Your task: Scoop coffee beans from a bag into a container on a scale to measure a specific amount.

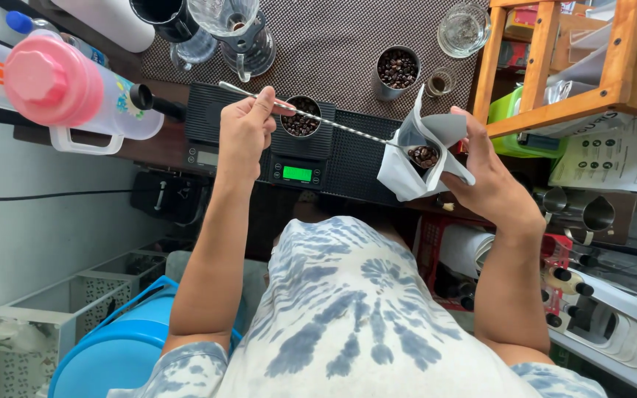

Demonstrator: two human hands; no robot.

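left hand [248, 129] pinched shut on long spoon [333, 123], tip inside white bag [422, 155] of coffee beans [425, 155]; right hand [492, 180] gripping bag; cup [301, 118] on scale [296, 158].

Coffee bar: scale [296, 174], beans, steel milk jugs [597, 214]

Single view, head-worn camera. Looks steeply down over the wearer's chest and both forearms, facing forward onto a dark counter [348, 44] at the top of the frame. Close range: the arms fill the middle. Wide lens takes in floor-level bins at left and shelving at right. No second view.
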